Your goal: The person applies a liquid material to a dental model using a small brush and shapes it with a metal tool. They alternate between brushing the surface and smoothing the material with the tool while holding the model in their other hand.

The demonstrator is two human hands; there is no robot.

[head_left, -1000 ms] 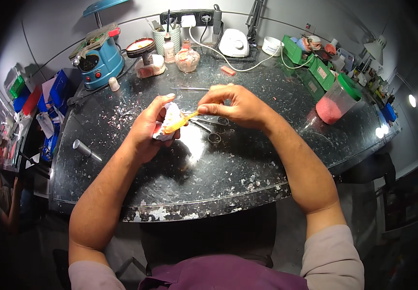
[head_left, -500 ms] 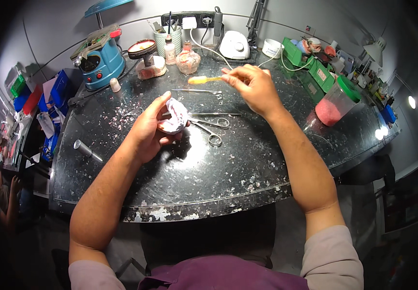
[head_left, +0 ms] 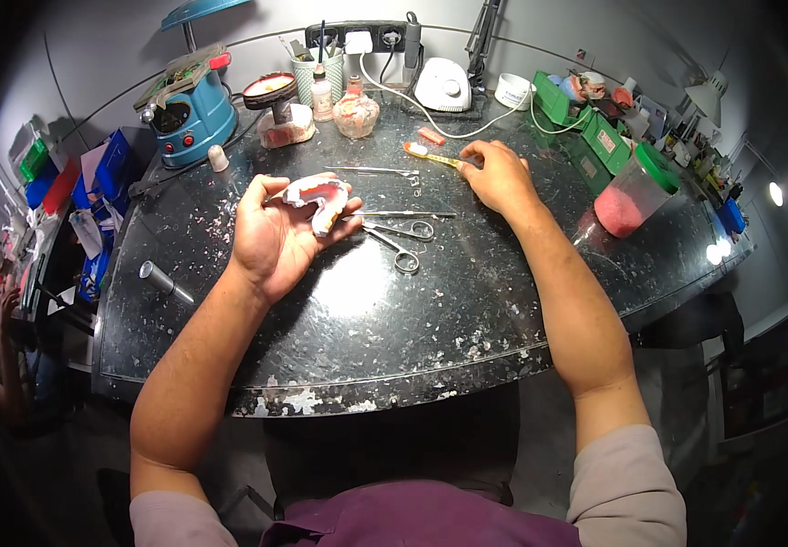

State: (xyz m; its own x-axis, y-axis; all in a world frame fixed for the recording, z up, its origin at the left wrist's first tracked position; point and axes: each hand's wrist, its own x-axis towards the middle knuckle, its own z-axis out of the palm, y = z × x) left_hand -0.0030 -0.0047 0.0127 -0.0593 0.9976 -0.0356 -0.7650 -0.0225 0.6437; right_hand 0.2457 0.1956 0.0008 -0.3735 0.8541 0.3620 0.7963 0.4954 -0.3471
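Over bench [head_left: 453, 305], L hand [head_left: 271, 242] holds dental cast [head_left: 330, 195]; R hand [head_left: 501, 178] @ brush [head_left: 438, 158], grip unclr.

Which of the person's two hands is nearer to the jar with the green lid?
Right. The right hand is to the left of the jar, at the yellow brush; the left hand, holding the dental model, is much farther left.

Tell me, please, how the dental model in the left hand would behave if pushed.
The dental model seems stiff, its arch unsagging in the left hand. Its projecting arch ends might chip if squeezed. Its horseshoe outline makes rolling unlikely.
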